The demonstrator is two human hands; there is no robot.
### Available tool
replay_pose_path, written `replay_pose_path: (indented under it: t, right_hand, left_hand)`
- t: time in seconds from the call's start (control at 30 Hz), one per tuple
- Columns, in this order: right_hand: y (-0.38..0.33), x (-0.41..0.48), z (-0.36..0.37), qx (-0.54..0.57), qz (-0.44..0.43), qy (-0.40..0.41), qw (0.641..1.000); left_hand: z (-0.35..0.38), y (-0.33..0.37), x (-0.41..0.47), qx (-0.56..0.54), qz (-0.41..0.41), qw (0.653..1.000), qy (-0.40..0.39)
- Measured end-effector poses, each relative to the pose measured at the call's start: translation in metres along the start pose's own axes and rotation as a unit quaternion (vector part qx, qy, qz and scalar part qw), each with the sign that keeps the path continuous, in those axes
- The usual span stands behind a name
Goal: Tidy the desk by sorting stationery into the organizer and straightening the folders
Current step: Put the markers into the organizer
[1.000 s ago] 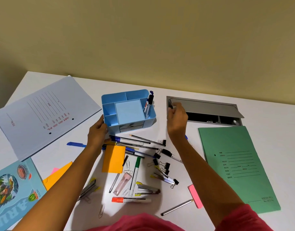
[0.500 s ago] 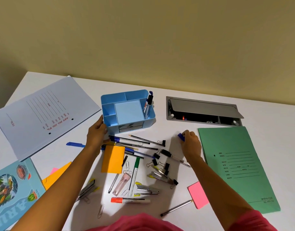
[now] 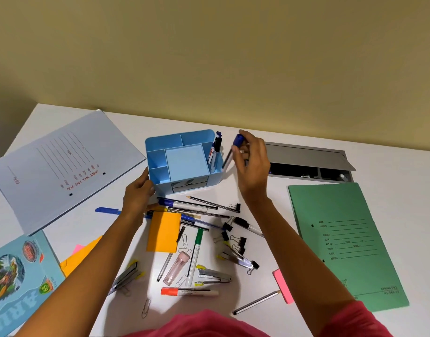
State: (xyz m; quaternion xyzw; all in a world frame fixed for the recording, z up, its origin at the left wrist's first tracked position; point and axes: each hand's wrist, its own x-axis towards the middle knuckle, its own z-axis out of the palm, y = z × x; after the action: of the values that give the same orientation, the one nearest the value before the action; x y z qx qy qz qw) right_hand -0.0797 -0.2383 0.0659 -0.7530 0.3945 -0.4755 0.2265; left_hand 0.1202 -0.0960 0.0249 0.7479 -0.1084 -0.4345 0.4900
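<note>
A light blue desk organizer [image 3: 160, 156] stands at the middle back of the white desk, with two markers [image 3: 215, 149] upright in its right compartment. My left hand [image 3: 138, 195] grips the organizer's front left corner. My right hand [image 3: 251, 164] is raised just right of the organizer and holds a blue-capped pen [image 3: 234, 148] upright, tip down. A pile of pens, pencils, binder clips and staplers [image 3: 204, 227] lies in front of the organizer. A pale blue folder [image 3: 58, 166] lies skewed at left, a green folder [image 3: 343, 242] at right.
An open grey cable hatch [image 3: 306, 161] sits behind my right hand. An orange sticky pad [image 3: 164, 232], a pink sticky pad [image 3: 283, 285], an orange marker [image 3: 188, 291] and paper clips lie near the front. A colourful book [image 3: 12, 276] lies at the lower left edge.
My right hand picked a blue-capped pen off the desk beside the green folder and lifted it up toward the organizer's right side. My left hand stayed on the organizer.
</note>
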Motion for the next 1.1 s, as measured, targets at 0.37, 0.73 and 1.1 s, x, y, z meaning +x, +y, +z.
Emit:
replay_pose_path:
  t: [0.37, 0.73, 1.1]
  right_hand:
    - [0.016, -0.006, 0.048, -0.095, 0.095, -0.102, 0.986]
    - [0.009, -0.046, 0.033, -0.051, -0.071, -0.083, 0.993]
    - [0.009, -0.112, 0.066, -0.203, -0.138, -0.319, 0.915]
  left_hand:
    - [-0.002, 0.002, 0.0, 0.026, -0.001, 1.0, -0.006]
    - [-0.003, 0.001, 0.002, 0.02, -0.002, 1.0, -0.009]
    - [-0.001, 0.003, 0.004, 0.045, -0.005, 0.999, 0.008]
